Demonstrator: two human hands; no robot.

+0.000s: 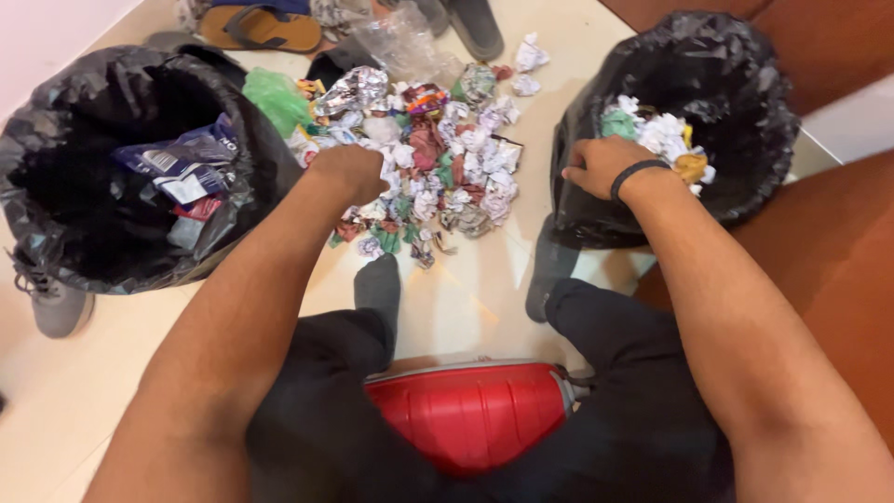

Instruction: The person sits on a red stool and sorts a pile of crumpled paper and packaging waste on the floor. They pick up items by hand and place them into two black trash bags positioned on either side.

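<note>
Two black bin bags sit on the pale tiled floor point(466, 307), one to each side of a seated person, both glossy, crinkled and open at the top. Between them lies a heap of crumpled wrappers point(438, 163): small scrunched balls of paper and foil, mostly white and silver, with bits of maroon, green and orange mixed in. A larger shiny silver wrapper point(352, 90) rests at the far left of the heap, and a soft green plastic bag point(275, 98) lies just beside it.

The left hand point(349, 172) is down on the near left edge of the heap, fingers curled in among the scraps; whether it grips any I cannot tell. The right hand point(601, 166) is curled over the near rim of the right bin bag point(745, 112), narrow, with a black band on the wrist; I cannot tell if it holds a scrap. That bag holds crumpled white paper point(666, 135) with a green ball and an orange-yellow piece.

The left bin bag point(56, 233) holds flattened packets, a blue and white one point(182, 163) uppermost, with red beneath.

A smooth red hard shell point(470, 410) sits between the person's dark-trousered legs. A tan sandal point(261, 28) lies at the far edge.
</note>
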